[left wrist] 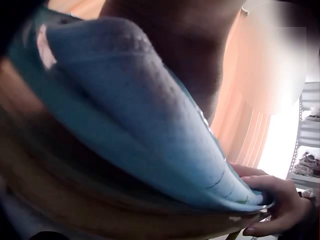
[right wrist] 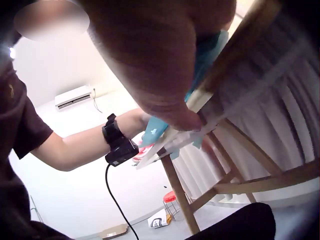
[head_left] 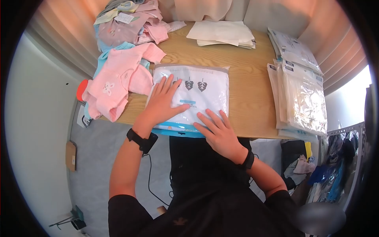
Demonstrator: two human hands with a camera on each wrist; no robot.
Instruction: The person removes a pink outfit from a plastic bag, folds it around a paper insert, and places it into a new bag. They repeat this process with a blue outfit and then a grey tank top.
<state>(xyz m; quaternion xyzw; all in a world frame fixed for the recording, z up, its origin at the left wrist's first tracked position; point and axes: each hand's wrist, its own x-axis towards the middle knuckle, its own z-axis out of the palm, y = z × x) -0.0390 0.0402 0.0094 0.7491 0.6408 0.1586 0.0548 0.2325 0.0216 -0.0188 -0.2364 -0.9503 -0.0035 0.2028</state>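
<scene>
A flat plastic-wrapped package [head_left: 213,94], white with dark leaf prints and a blue lower band, lies at the table's front edge. On its left part my left hand [head_left: 161,103] rests, fingers spread and thumb pointing right. My right hand [head_left: 222,136] lays its straight fingers over the lower right corner. From the left wrist, the bluish front side of the package [left wrist: 140,115] bulges large, and my right hand [left wrist: 280,197] shows at its far end with the thumb below the top. My right hand [right wrist: 150,65] fills the upper right wrist view, its thumb hidden from the head camera.
Pink baby clothes [head_left: 118,79] lie left of the package, before a heap of folded garments [head_left: 130,27]. White sheets [head_left: 221,33] are stacked at the back. Clear-bagged packages [head_left: 300,94] pile up at right. A red stool [right wrist: 170,197] stands on the floor.
</scene>
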